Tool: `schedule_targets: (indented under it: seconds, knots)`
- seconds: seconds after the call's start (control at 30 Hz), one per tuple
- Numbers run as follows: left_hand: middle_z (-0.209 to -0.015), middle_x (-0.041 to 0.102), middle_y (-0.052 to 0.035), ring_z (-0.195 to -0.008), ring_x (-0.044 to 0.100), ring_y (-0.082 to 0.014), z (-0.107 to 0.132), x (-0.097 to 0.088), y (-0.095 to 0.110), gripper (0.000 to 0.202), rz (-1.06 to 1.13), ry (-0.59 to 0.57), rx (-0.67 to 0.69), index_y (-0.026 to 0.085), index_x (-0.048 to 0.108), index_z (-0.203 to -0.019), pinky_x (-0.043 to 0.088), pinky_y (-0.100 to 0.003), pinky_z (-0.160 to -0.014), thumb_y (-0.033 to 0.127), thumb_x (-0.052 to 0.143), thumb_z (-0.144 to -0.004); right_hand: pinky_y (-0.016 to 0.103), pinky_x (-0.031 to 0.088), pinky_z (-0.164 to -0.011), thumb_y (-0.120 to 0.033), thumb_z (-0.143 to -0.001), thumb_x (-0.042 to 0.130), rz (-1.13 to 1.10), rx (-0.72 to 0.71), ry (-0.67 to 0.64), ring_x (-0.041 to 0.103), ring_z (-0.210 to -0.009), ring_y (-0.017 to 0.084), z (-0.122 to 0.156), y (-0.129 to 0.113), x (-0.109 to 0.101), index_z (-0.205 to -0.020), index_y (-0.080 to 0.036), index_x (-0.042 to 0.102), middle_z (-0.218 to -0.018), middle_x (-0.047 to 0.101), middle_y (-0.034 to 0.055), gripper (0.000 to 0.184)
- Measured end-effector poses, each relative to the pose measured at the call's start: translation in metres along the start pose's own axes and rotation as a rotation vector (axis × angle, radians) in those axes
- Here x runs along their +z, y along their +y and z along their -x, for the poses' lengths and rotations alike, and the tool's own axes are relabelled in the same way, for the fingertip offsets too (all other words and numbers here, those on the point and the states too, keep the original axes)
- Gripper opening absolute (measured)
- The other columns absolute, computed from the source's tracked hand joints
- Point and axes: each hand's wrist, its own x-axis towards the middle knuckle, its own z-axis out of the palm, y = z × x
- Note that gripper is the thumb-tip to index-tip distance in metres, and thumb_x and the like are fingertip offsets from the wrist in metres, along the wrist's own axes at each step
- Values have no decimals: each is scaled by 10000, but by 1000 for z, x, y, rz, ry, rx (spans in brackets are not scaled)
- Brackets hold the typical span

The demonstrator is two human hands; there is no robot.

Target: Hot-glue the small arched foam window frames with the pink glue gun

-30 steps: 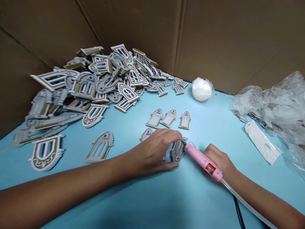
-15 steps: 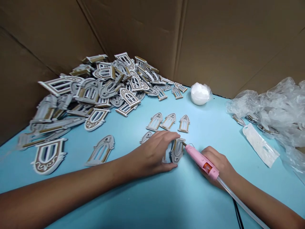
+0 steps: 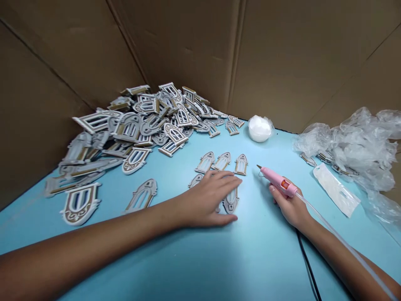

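A window-shaped cutout (image 3: 231, 203), its top hidden under the left hand (image 3: 206, 200).

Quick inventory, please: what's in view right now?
heap of arched window frames: many, grey and tan, back left corner
row of window frames: three, grey and tan, mid-surface
frame: one, grey and tan, at left hand's fingertips
hot glue gun: one, pink, in right hand
wrapped white ball: one, white, back edge
plastic sheeting: one crumpled mass, clear, right
cardboard walls: brown, behind
work surface: one, light blue, below everything
left hand: one, spread flat
right hand: one, gripping
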Motion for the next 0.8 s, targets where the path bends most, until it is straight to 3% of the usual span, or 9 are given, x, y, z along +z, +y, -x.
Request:
schedule_targets:
  seconds: [0.17, 0.3, 0.37, 0.47, 0.6, 0.7, 0.73, 0.8]
  knots:
    - [-1364, 685, -160, -1291, 594, -347, -4, -23, -25, 518, -52, 292, -234, 144, 647, -1354, 434, -527, -1097, 455, 392, -1027, 295, 444, -566, -507, -919, 637, -46, 86, 56, 535, -590, 152, -1, 4, 1, -943, -196, 672, -695, 598, 8, 314]
    - [-1070, 784, -98, -1010, 698, -272, -1, -37, -40, 374, -19, 426, -212, 188, 766, -1056, 536, -415, -939, 377, 447, -1005, 277, 426, -495, -622, -837, 674, -166, 243, 111, 517, -515, 146, -6, 3, 0, -927, -181, 675, -577, 571, -12, 451]
    - [-968, 780, -71, -916, 695, -238, 0, -36, -37, 335, 16, 395, -140, 204, 761, -961, 538, -366, -873, 362, 471, -1014, 263, 414, -460, -672, -785, 696, -259, 285, 145, 510, -487, 138, -10, 4, -1, -929, -172, 675, -559, 572, -17, 520]
    - [-843, 739, -47, -825, 658, -197, 1, -29, -23, 325, 62, 247, 23, 204, 719, -867, 502, -304, -791, 364, 497, -1042, 234, 371, -412, -710, -734, 712, -399, 282, 187, 479, -450, 117, -18, 6, -3, -935, -179, 660, -537, 559, -37, 571]
    - [-727, 662, -27, -765, 593, -196, 4, -21, -8, 384, -5, 117, 166, 203, 605, -729, 440, -304, -735, 486, 645, -984, 209, 320, -370, -706, -693, 723, -494, 318, 231, 446, -407, 96, -27, 7, -6, -875, -184, 641, -505, 540, -50, 558]
    - [-919, 699, -58, -917, 615, -250, 8, -19, -5, 343, -90, 95, 115, 208, 605, -854, 460, -350, -829, 523, 739, -877, 203, 296, -353, -684, -680, 724, -514, 332, 252, 446, -390, 94, -29, 7, -7, -838, -184, 632, -495, 535, -50, 533]
    - [-1088, 705, -92, -1042, 617, -286, 9, -19, -5, 335, -101, 94, 86, 204, 618, -975, 468, -381, -901, 484, 748, -847, 202, 292, -351, -681, -680, 722, -519, 333, 255, 443, -387, 92, -29, 6, -6, -838, -184, 631, -495, 536, -50, 529]
    - [-1426, 589, -148, -1296, 535, -341, 12, -16, -4, 536, -91, 76, 67, 183, 550, -1285, 435, -443, -1057, 341, 711, -799, 201, 290, -351, -676, -680, 722, -526, 337, 259, 436, -384, 89, -29, 6, -6, -839, -181, 633, -494, 538, -49, 528]
